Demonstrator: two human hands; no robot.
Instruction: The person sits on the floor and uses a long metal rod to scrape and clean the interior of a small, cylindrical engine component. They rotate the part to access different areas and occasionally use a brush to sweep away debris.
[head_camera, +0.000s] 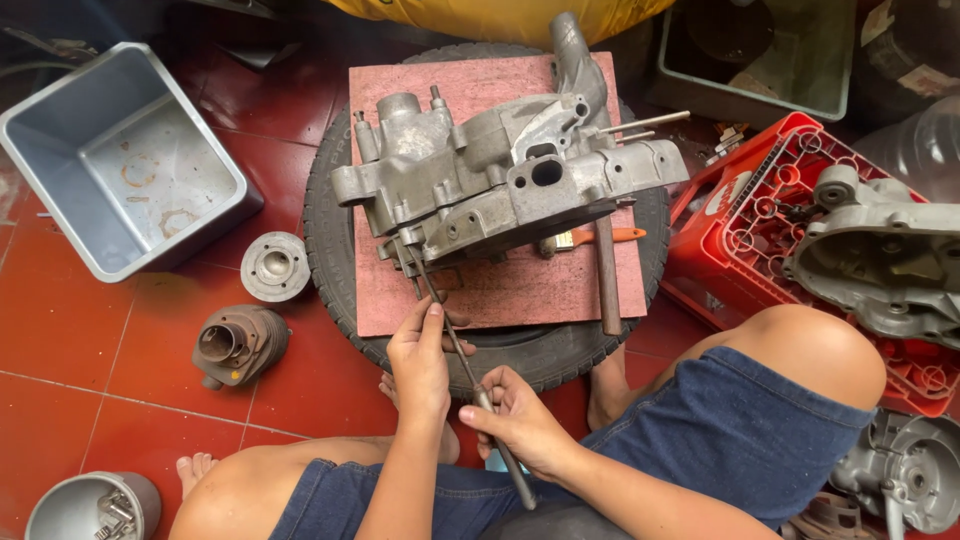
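Both hands grip a long metal rod, left hand high, right hand low, poking it into the grey engine case in the top middle; next it probably needs a careful, straight push.

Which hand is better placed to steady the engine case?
Left, probably. The left hand pinches the rod high up, just below the engine case; the right hand holds the rod's lower end, farther away.

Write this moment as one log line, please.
left hand: steadies rod | right hand: grips long metal rod | rod tip: at engine crankcase | base: board on tyre
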